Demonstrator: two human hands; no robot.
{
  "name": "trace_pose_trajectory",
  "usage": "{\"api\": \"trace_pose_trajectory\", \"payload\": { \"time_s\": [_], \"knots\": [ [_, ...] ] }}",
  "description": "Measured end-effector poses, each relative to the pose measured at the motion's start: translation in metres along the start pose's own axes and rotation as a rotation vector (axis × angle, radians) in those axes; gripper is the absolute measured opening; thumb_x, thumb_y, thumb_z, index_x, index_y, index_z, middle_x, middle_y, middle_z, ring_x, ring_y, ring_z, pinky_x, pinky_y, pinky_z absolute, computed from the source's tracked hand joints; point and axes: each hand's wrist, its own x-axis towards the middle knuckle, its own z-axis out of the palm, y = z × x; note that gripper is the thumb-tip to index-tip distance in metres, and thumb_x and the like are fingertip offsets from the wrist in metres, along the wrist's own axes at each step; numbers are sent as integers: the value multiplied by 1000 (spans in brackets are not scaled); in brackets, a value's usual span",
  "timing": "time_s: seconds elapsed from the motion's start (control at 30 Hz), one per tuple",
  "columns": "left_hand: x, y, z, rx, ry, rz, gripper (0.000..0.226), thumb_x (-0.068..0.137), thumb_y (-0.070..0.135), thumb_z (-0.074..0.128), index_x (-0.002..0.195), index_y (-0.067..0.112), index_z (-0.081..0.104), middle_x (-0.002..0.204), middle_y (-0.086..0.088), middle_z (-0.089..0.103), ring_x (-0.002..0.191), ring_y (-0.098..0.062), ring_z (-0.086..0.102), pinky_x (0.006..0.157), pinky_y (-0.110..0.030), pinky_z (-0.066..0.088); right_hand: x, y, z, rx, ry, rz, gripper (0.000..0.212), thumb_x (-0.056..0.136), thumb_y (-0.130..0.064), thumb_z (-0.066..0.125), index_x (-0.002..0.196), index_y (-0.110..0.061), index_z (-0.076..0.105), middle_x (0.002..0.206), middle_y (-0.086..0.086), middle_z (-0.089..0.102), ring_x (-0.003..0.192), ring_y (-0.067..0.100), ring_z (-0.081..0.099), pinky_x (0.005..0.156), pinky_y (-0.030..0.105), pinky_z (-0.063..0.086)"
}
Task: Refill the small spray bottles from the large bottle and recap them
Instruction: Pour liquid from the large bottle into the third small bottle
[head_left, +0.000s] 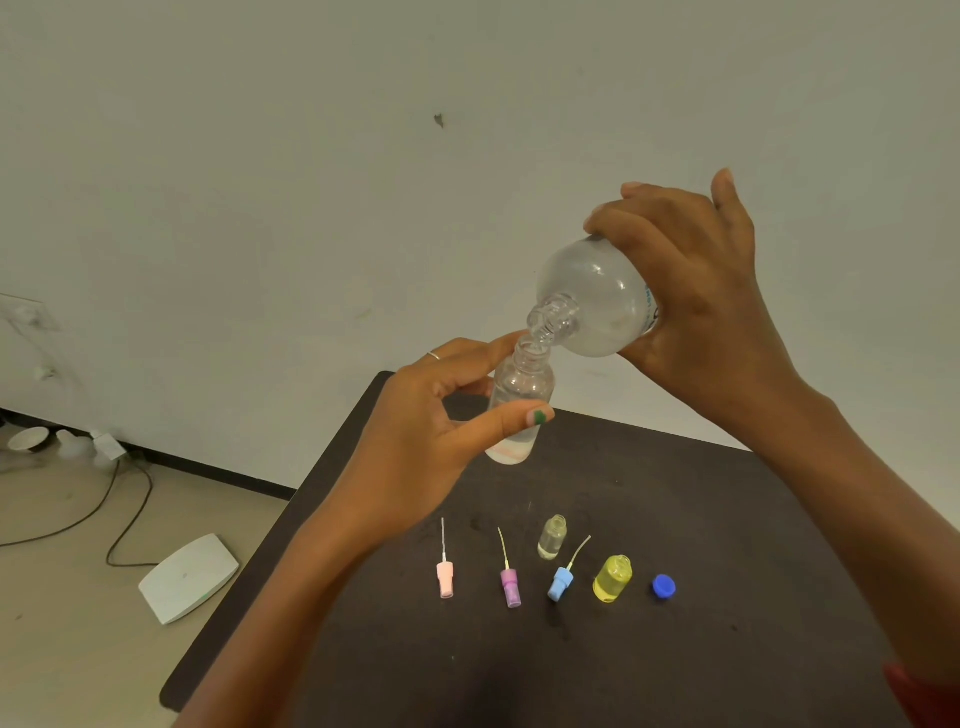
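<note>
Right hand (696, 291) grips the large bottle (597, 299), clear rounded plastic, tilted neck-down onto the mouth of a small clear spray bottle (519, 405) pinched in the left hand (431, 426) above the dark matte tabletop (675, 519). On it lie pink (445, 579), purple (510, 587) and blue (560, 583) sprayer heads with thin tubes, a clear vial (551, 538), a yellow vial (613, 578) and a blue cap (664, 587)

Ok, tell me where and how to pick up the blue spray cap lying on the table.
Pinch the blue spray cap across its wide collar, coming straight down from above. It lies flat on the dark table, tilted, with its thin dip tube pointing up and right toward the clear vial. The tube looks too thin to grip, and the yellow bottle crowds its right side.
</note>
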Motion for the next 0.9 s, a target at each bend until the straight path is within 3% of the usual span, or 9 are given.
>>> {"api": "trace_pose_trajectory", "payload": {
  "time_s": [0.53, 0.9],
  "knots": [
    [-3, 3, 0, -3, -6, -15, 43, 77, 38, 65, 119, 25, 62, 97, 11, 66, 94, -9, 59, 85, -9, 43, -3, -2, -2, 5, -23, 28, 58, 72, -20, 79, 116, -20, 41, 115, 7, 58, 124, 29, 46, 109, 63, 14],
    [-6, 1, 4, -1, -17, -21, 43, 77, 39, 66, 117, 26, 63, 97, 12, 66, 94, -7, 59, 84, -8, 42, -17, -5, 2, 23, -64, 119, 58, 69, -30, 73, 116, -24, 40, 114, 3, 58, 115, 25, 51, 112, 59, 12]
  ]
}}
